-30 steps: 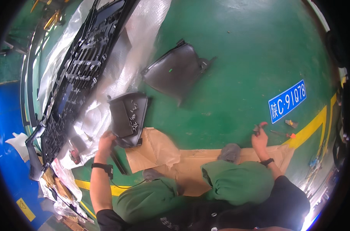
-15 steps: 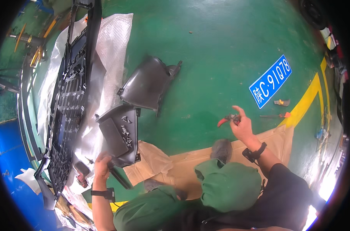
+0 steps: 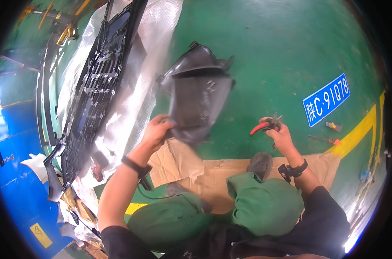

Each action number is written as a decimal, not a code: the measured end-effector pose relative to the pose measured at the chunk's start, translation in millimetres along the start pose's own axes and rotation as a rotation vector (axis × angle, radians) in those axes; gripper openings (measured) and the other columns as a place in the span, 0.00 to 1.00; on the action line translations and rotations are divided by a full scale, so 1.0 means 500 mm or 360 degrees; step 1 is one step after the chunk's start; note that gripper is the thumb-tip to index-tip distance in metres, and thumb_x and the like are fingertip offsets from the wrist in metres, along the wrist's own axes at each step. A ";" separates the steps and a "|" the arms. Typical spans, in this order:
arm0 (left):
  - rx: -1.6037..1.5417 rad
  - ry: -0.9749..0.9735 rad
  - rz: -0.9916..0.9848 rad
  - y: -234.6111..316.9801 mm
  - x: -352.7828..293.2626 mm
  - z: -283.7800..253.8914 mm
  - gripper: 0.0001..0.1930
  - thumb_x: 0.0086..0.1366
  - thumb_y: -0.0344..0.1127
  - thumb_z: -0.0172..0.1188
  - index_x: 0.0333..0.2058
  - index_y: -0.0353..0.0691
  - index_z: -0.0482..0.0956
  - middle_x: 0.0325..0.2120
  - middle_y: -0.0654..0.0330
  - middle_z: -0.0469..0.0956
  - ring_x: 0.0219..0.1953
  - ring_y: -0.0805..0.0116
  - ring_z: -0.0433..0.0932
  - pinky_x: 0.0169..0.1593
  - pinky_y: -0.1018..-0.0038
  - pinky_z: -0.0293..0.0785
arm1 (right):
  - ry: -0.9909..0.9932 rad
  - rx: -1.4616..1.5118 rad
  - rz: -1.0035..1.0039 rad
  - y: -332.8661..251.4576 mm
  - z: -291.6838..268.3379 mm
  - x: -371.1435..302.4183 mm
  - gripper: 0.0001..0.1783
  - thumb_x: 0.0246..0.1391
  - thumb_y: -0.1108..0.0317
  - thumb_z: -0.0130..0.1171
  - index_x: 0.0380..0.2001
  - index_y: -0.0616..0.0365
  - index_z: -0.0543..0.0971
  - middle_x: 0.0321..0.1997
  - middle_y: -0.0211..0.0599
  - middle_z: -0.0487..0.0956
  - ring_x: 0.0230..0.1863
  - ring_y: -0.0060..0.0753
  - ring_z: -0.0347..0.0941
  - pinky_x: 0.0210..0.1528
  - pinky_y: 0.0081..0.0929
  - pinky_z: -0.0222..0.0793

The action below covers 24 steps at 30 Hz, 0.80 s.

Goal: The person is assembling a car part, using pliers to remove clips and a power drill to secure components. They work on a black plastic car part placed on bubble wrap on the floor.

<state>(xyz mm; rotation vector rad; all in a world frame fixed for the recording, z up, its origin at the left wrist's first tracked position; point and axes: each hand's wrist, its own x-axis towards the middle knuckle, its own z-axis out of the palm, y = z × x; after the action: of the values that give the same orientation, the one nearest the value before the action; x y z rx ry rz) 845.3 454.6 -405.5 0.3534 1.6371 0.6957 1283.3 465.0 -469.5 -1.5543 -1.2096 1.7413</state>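
My left hand (image 3: 158,130) grips the near-left edge of a dark plastic trim panel (image 3: 189,105), which is smeared by motion. Several small metal clips (image 3: 210,86) lie in it, blurred. The panel overlaps a second dark curved trim piece (image 3: 196,58) on the green floor just beyond; whether they touch I cannot tell. On the right, my right hand (image 3: 282,137) is closed around pliers with red handles (image 3: 260,127), their metal jaws pointing up and away. Its fingers partly hide the tool.
A long black grille (image 3: 103,73) lies on bubble wrap (image 3: 161,26) to the left, near a red and black tool (image 3: 96,172). Cardboard (image 3: 222,168) lies under my feet. At right are a blue licence plate (image 3: 327,100), a yellow-handled tool (image 3: 334,126) and a screwdriver (image 3: 330,140).
My left hand has moved forward and right, carrying the panel with the clips over toward the curved piece. The pliers have turned in my right hand. The whole view has shifted somewhat.
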 end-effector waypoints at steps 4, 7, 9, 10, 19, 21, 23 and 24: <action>0.0150 -0.0145 0.0044 0.001 0.076 0.129 0.23 0.63 0.23 0.61 0.57 0.27 0.73 0.40 0.53 0.82 0.38 0.66 0.83 0.40 0.72 0.82 | -0.0077 0.0590 0.0083 -0.006 0.001 -0.006 0.22 0.49 0.77 0.50 0.50 0.67 0.76 0.50 0.45 0.81 0.52 0.40 0.79 0.60 0.41 0.76; 0.0276 -0.0216 0.0169 -0.030 0.152 0.217 0.24 0.60 0.24 0.64 0.56 0.28 0.75 0.38 0.53 0.82 0.37 0.67 0.82 0.39 0.72 0.80 | -0.0061 0.0766 0.0144 0.016 -0.019 -0.010 0.22 0.49 0.78 0.49 0.50 0.68 0.74 0.51 0.50 0.80 0.53 0.46 0.79 0.60 0.46 0.77; 0.0265 -0.0210 0.0181 -0.027 0.166 0.275 0.24 0.57 0.25 0.65 0.54 0.29 0.76 0.38 0.53 0.82 0.36 0.67 0.81 0.39 0.72 0.79 | -0.0023 0.0830 0.0185 0.022 -0.027 -0.014 0.21 0.49 0.78 0.48 0.48 0.67 0.73 0.50 0.50 0.79 0.54 0.47 0.79 0.60 0.46 0.77; 0.0257 -0.0165 0.0191 -0.033 0.170 0.304 0.24 0.56 0.25 0.66 0.54 0.29 0.77 0.38 0.53 0.82 0.36 0.66 0.81 0.40 0.71 0.78 | 0.0007 0.0841 0.0204 0.027 -0.034 -0.019 0.20 0.49 0.78 0.48 0.48 0.67 0.73 0.50 0.50 0.79 0.53 0.47 0.78 0.60 0.46 0.77; 0.0162 0.0062 0.0187 -0.017 0.157 0.408 0.26 0.52 0.28 0.68 0.52 0.29 0.79 0.40 0.52 0.84 0.41 0.65 0.82 0.45 0.71 0.78 | 0.0080 0.0797 0.0305 0.071 -0.061 -0.024 0.18 0.46 0.76 0.47 0.44 0.66 0.73 0.44 0.44 0.76 0.50 0.44 0.76 0.60 0.45 0.75; 0.0073 0.0071 0.0247 -0.044 0.171 0.425 0.23 0.53 0.26 0.66 0.50 0.28 0.79 0.37 0.54 0.83 0.36 0.66 0.82 0.40 0.71 0.79 | 0.0056 0.0814 0.0305 0.076 -0.048 -0.015 0.18 0.47 0.77 0.47 0.44 0.66 0.74 0.44 0.44 0.77 0.50 0.43 0.77 0.59 0.44 0.76; -0.0001 0.0110 0.0256 -0.059 0.170 0.447 0.22 0.53 0.26 0.66 0.49 0.29 0.79 0.35 0.55 0.83 0.33 0.67 0.81 0.36 0.71 0.78 | 0.0083 0.0842 0.0303 0.079 -0.041 -0.014 0.17 0.49 0.79 0.47 0.44 0.66 0.75 0.44 0.43 0.78 0.49 0.42 0.78 0.57 0.42 0.76; -0.0013 0.0147 0.0267 -0.058 0.163 0.458 0.22 0.53 0.25 0.66 0.49 0.29 0.79 0.34 0.56 0.82 0.32 0.68 0.80 0.35 0.71 0.77 | 0.0075 0.0823 0.0311 0.084 -0.037 -0.011 0.18 0.48 0.78 0.47 0.45 0.66 0.74 0.44 0.44 0.77 0.49 0.43 0.77 0.58 0.43 0.76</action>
<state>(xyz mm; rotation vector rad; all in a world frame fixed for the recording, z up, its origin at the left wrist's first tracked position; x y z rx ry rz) 1055.8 535.7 -500.7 0.4622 1.7047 0.8555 1309.9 445.5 -501.9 -1.4146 -0.5298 1.9305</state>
